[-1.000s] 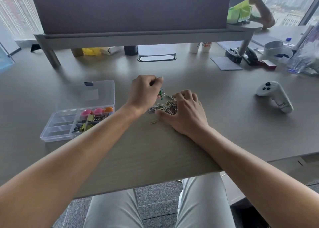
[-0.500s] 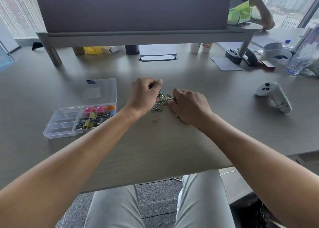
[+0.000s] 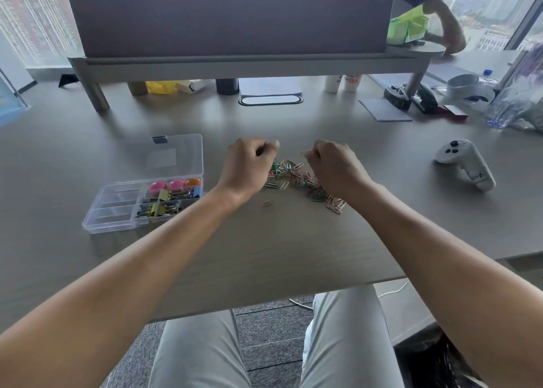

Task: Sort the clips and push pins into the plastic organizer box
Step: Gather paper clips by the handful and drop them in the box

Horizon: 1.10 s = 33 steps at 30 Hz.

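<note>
Two bare hands hang over a loose pile of small coloured wire paper clips [image 3: 296, 179] on the grey wooden bench [image 3: 293, 240]. The left hand [image 3: 246, 167] is curled almost into a fist, and the right hand [image 3: 335, 167] is curled the same way, with its finger and thumb pinched together near the top of the pile. It may be pinching one clip, but the clip is too small to be sure, and I cannot tell if the left hand has hold of anything. There are too many clips in the pile to count, and the hands hide some of them. One gold paper clip [image 3: 266, 203] lies alone, just in front of the pile. To the left sits one clear plastic organizer box [image 3: 117, 211] with its lid open flat behind it. In its far right part I count three round push pins [image 3: 173, 184], two pink and one orange. Beside them is a mixed bunch of binder clips [image 3: 160, 206], some yellow, too tangled to count. The left parts of the box look bare. One white game controller [image 3: 464, 164] lies well apart on the right.
</note>
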### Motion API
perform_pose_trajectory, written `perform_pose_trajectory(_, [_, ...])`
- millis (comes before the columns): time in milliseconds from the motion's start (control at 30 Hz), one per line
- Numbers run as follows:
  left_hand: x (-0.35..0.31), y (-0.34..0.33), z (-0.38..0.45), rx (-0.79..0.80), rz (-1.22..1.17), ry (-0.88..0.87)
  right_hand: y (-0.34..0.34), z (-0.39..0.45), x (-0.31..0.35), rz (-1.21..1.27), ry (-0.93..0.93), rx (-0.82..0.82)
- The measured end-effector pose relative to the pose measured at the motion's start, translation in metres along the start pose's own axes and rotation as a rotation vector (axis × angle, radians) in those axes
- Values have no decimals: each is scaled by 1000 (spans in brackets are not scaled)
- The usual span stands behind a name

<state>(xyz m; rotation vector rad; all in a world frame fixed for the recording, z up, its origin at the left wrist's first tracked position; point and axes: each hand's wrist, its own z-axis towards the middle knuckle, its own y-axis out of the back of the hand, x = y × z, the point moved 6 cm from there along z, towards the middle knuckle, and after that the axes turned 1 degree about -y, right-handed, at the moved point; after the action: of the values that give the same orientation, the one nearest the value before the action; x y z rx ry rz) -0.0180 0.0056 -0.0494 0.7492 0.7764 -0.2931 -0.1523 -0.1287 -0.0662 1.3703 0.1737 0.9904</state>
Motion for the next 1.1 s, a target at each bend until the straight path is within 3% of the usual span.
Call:
perform_pose_trajectory(100, [-1,2,-2,7,1,2,12,6,-4,204,-89,4])
perform_pose_trajectory(267, [-3,9,-5,1,-5,7,-6,-4,-7,882,-427,217])
perform_pose_trajectory(500, [8,29,-4,-20,-45,24,-36,-19,25,1240,-562,454])
perform_pose_trajectory(667, [16,56,-9,-70,-24,42,-51,-24,59,1362,-560,583])
perform_pose_trajectory(1100, [66,176,-41,-247,216,165,-90,-28,177,1405,-407,795])
